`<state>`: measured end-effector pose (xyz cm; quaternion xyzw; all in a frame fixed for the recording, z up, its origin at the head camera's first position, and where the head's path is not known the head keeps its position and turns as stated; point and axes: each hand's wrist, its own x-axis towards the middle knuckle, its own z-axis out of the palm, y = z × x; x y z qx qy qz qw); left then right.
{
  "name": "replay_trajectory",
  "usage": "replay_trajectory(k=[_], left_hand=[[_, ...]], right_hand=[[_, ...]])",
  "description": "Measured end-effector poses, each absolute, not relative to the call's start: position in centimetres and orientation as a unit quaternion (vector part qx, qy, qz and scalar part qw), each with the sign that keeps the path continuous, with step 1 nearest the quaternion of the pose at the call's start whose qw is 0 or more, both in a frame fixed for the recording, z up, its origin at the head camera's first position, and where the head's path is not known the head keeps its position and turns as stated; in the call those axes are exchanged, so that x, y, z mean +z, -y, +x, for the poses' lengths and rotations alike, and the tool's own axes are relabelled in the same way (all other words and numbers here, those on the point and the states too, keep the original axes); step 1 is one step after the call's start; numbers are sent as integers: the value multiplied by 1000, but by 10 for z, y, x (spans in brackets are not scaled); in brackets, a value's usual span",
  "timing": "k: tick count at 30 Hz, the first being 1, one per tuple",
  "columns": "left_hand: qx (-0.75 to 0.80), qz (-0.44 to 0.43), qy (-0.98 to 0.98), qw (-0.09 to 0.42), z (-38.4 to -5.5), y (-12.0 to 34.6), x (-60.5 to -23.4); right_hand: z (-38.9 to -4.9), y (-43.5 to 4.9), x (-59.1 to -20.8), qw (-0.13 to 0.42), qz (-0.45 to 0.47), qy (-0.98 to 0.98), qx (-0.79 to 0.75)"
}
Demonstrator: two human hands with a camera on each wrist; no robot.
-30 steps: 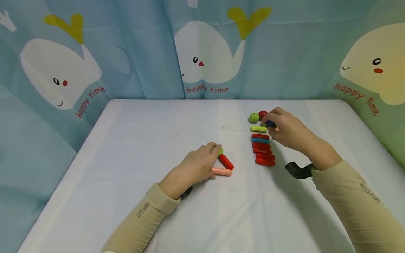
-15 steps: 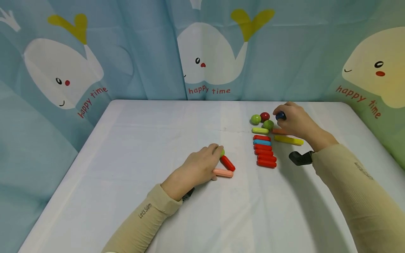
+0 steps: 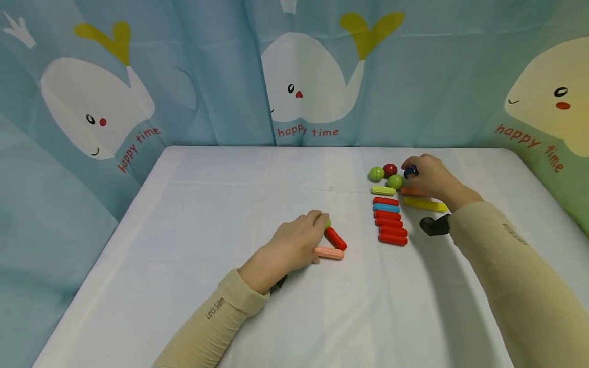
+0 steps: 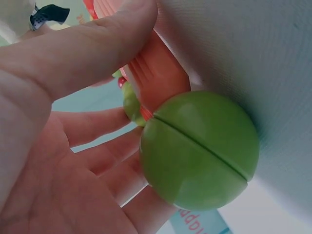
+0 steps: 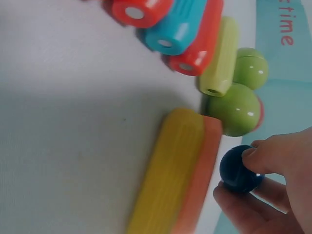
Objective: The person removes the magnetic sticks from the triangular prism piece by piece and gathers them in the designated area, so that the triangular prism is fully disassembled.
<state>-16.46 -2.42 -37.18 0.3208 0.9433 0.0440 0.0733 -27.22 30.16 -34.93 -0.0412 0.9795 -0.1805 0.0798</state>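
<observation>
In the head view, my left hand (image 3: 296, 243) rests low over a small cluster of magnetic toy pieces. Its thumb lies against a salmon stick (image 4: 156, 73), and its relaxed fingers stretch behind a green ball (image 4: 200, 151) close to the palm. A red stick (image 3: 336, 238) and another green ball (image 3: 328, 223) sit just beyond the fingertips. At the back right, my right hand (image 3: 432, 176) pinches a dark blue ball (image 5: 239, 169) between thumb and fingers. That ball is beside an orange stick (image 5: 199, 173), which lies along a yellow stick (image 5: 168, 170).
A row of red sticks (image 3: 390, 223) with one blue stick (image 3: 386, 208) lies right of centre. Behind it are a lime stick (image 3: 383, 190), green balls (image 3: 394, 182) and a red ball (image 3: 390, 169). A whale-print curtain (image 3: 211, 76) hangs behind the white table (image 3: 184, 204).
My right hand has moved right with the dark blue ball, away from the green and red balls, uncovering the yellow and orange sticks. My left hand stays in place.
</observation>
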Motion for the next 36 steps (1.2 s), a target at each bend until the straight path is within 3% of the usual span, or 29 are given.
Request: replay_trajectory(k=[17,29,36], left_hand=[[29,328,-942,60,-162,23,-369],[31,327,-943,58,-162,23,-370],[30,324,-943,67,-161,24,-369]], right_hand=[[-265,-297,-346,99,-53,-978,-173],[-202,-238,-336,-61,-162,-965,-197],[-179,-215,-340,-67,-172,-962,-203]])
